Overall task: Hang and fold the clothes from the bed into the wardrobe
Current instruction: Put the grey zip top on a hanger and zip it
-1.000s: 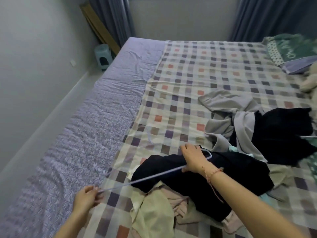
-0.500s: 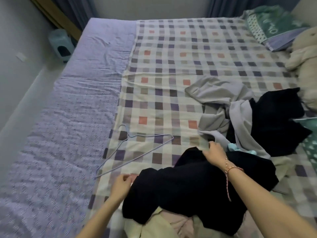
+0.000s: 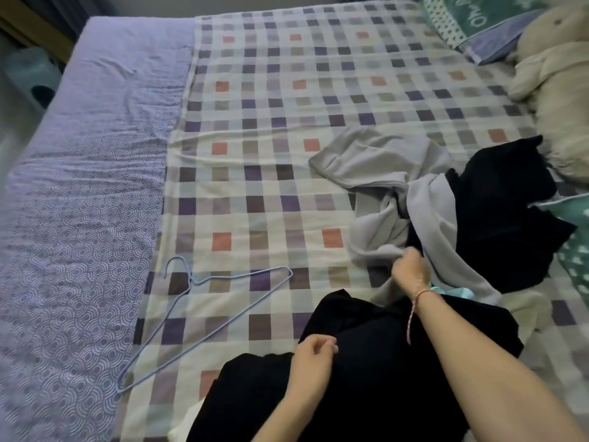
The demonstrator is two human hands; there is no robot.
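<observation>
A bed (image 3: 79,218) with a checked sheet (image 3: 271,106) carries a wire hanger (image 3: 204,334), heaped clothes (image 3: 382,164), a pillow (image 3: 478,20) and a plush toy (image 3: 557,74).

A checked sheet (image 3: 271,129) of purple, grey and salmon squares lies spread flat. Along its left edge runs a lilac cover (image 3: 79,218) printed with rings. At the sheet's far right corner sits a green pillow (image 3: 471,17), with a cream plush toy (image 3: 554,78) just beside it.

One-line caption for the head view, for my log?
A wire hanger lies on the checked sheet while the right hand grips a grey garment and the left hand pinches a black garment.
</observation>
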